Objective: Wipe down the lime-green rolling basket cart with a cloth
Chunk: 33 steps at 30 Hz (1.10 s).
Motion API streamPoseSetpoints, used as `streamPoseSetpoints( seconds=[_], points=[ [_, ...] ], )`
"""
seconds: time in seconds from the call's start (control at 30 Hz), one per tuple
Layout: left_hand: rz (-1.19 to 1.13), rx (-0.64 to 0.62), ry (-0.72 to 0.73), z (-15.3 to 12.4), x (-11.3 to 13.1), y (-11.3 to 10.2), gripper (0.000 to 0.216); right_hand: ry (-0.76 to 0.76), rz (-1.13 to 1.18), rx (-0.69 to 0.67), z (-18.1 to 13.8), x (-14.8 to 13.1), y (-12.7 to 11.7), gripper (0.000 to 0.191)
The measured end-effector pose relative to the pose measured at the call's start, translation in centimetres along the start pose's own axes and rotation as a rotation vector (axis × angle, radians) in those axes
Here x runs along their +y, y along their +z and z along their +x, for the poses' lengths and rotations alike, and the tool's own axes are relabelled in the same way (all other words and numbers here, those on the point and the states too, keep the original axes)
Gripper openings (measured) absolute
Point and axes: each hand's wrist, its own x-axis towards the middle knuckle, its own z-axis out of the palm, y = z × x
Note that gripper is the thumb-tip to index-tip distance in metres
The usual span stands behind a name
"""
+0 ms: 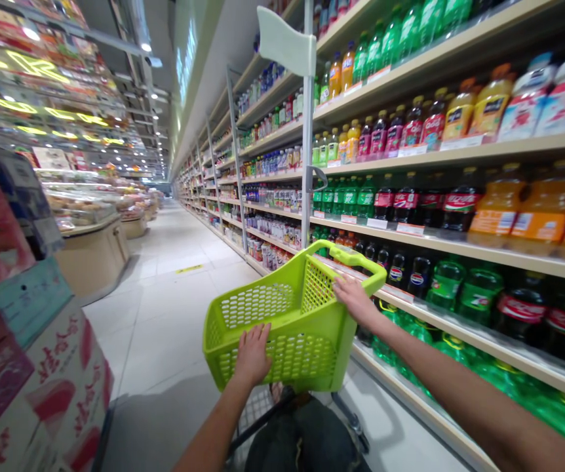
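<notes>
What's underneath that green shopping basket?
Under the green basket, part of a pale grid and some dark frame bars show. The person's dark clothing covers much of the space there, so whatever is behind it can't be seen.

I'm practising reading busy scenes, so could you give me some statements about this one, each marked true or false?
1. The left hand is on the side of the green cart. True.
2. The right hand is touching the floor. False: it is on the cart, beside the handle.
3. Shelves of bottled drinks stand to the right of the cart. True.
4. The teal box sits inside the cart. False: it is at the left of the view.
</notes>
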Motion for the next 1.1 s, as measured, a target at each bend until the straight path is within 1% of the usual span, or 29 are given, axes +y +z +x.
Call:
streamPoseSetpoints(
  seconds=[0.07, 0.13, 0.2, 0.23, 0.3, 0.33, 0.4, 0.47, 0.5, 0.53, 0.57, 0.6, 0.67, 0.73, 0.77, 0.83, 0.9, 0.97, 1.03, 1.1],
  points=[
    [0.0, 0.019, 0.0, 0.0, 0.1, 0.1, 0.074, 0.111, -0.048, 0.026, -0.5, 2.1, -1.1, 0.038],
    [0.004, 0.021, -0.005, 0.1, 0.3, 0.1, 0.074, 0.174, -0.057, 0.028, -0.9, 3.0, -1.6, 0.047],
    [0.01, 0.011, -0.009, 0.2, 0.4, 0.1, 0.074, 0.139, -0.031, 0.011, -1.2, 3.2, -1.5, 0.056],
    [0.012, 0.005, -0.01, 0.2, 0.3, 0.1, 0.074, 0.097, -0.01, 0.006, -1.2, 3.4, -1.3, 0.057],
    [0.016, 0.003, -0.009, 0.3, 0.2, 0.1, 0.075, 0.014, 0.034, 0.001, -1.1, 4.3, -1.2, 0.049],
    [0.016, 0.005, -0.008, 0.4, 0.1, 0.1, 0.075, 0.002, 0.048, 0.008, -0.9, 5.1, -1.3, 0.045],
    [0.013, 0.013, -0.011, 0.4, 0.0, 0.1, 0.075, 0.059, 0.052, 0.05, -0.4, 6.8, -1.5, 0.041],
    [0.009, 0.019, -0.016, 0.5, 0.1, 0.2, 0.075, 0.198, 0.027, 0.13, 0.1, 7.6, -1.5, 0.043],
    [0.008, 0.021, -0.019, 0.5, 0.2, 0.2, 0.075, 0.263, 0.015, 0.169, 0.2, 7.3, -1.2, 0.044],
    [0.009, 0.023, -0.022, 0.5, 0.3, 0.3, 0.075, 0.296, 0.011, 0.192, 0.4, 6.5, -0.7, 0.044],
    [0.012, 0.023, -0.024, 0.5, 0.4, 0.3, 0.075, 0.287, 0.015, 0.194, 0.4, 5.1, -0.1, 0.043],
    [0.016, 0.022, -0.027, 0.5, 0.4, 0.3, 0.075, 0.246, 0.025, 0.181, 0.4, 3.4, 0.7, 0.042],
    [0.027, 0.015, -0.03, 0.5, 0.5, 0.3, 0.076, 0.051, 0.069, 0.098, 0.4, -0.4, 2.3, 0.038],
    [0.037, 0.002, -0.027, 0.5, 0.3, 0.2, 0.076, -0.078, 0.1, 0.038, 0.2, -2.8, 3.2, 0.037],
    [0.04, -0.006, -0.02, 0.4, 0.3, 0.2, 0.076, -0.104, 0.109, 0.018, 0.2, -3.2, 3.2, 0.038],
    [0.039, -0.01, -0.001, 0.3, 0.2, 0.3, 0.076, -0.076, 0.11, 0.014, 0.2, -2.3, 2.4, 0.038],
    [0.032, -0.001, 0.004, 0.3, 0.3, 0.4, 0.076, 0.039, 0.085, 0.065, 0.4, -0.6, 1.2, 0.038],
    [0.025, 0.009, -0.01, 0.3, 0.5, 0.5, 0.077, 0.15, 0.06, 0.132, 0.6, -0.2, 0.7, 0.038],
    [0.023, 0.002, -0.025, 0.3, 0.7, 0.5, 0.078, 0.152, 0.06, 0.149, 0.6, -1.9, 1.5, 0.038],
    [0.025, -0.008, -0.021, 0.3, 0.7, 0.5, 0.079, 0.049, 0.079, 0.111, 0.5, -5.1, 3.2, 0.038]
  ],
)
